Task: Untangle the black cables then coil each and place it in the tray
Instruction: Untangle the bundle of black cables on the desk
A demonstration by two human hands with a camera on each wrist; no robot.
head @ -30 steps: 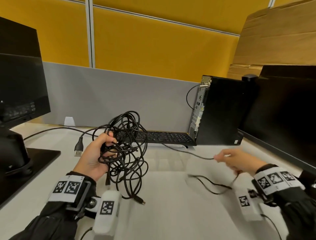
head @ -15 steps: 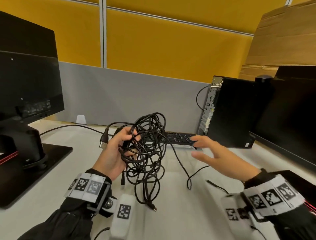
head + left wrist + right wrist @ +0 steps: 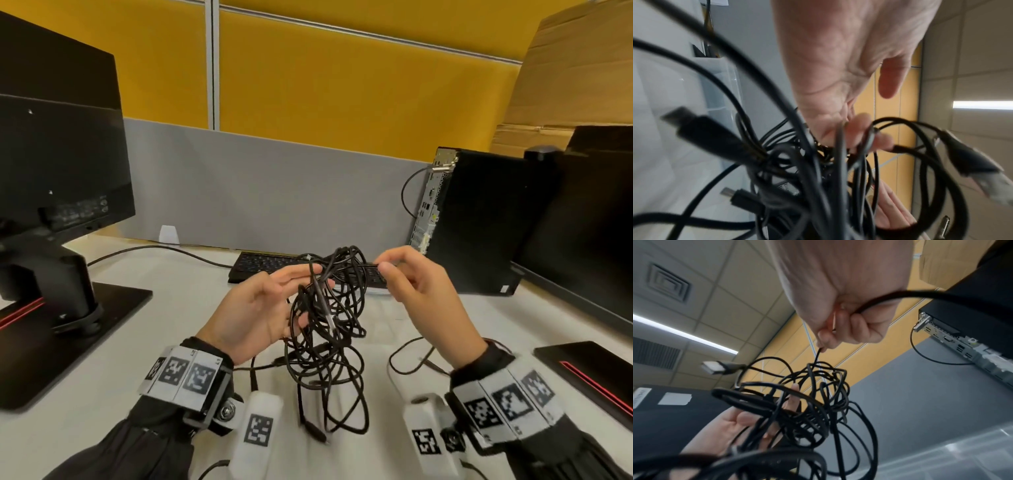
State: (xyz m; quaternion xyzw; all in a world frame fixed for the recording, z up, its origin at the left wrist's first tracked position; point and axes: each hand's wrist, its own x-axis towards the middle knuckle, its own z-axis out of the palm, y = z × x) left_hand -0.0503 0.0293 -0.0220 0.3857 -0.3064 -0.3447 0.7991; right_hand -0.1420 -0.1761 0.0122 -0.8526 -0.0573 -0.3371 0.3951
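both hands are raised above the worktop with the knot of black cables hanging between them. the left hand is turned palm up and inward, its fingers fairly straight and a little spread, threaded in among the loops so the bundle rests against them; in the left wrist view the strands cross the fingertips, though blur makes it hard to say whether any finger curls round a strand. the right hand is held just right of the knot, wrist bent, thumb and forefinger pinching one strand at the top of the tangle; the right wrist view shows that strand leaving the pinch and running down into the knot, while another length passes under the curled fingers.

the lowest loops and a plug hang close to the worktop near the wrists. a loose loop of cable lies on the surface below the right hand.

a keyboard sits behind the hands, a computer case to the right of it, a monitor on its stand at the left, and another dark screen at the far right edge. bare worktop lies in front of the keyboard, beneath the hands.
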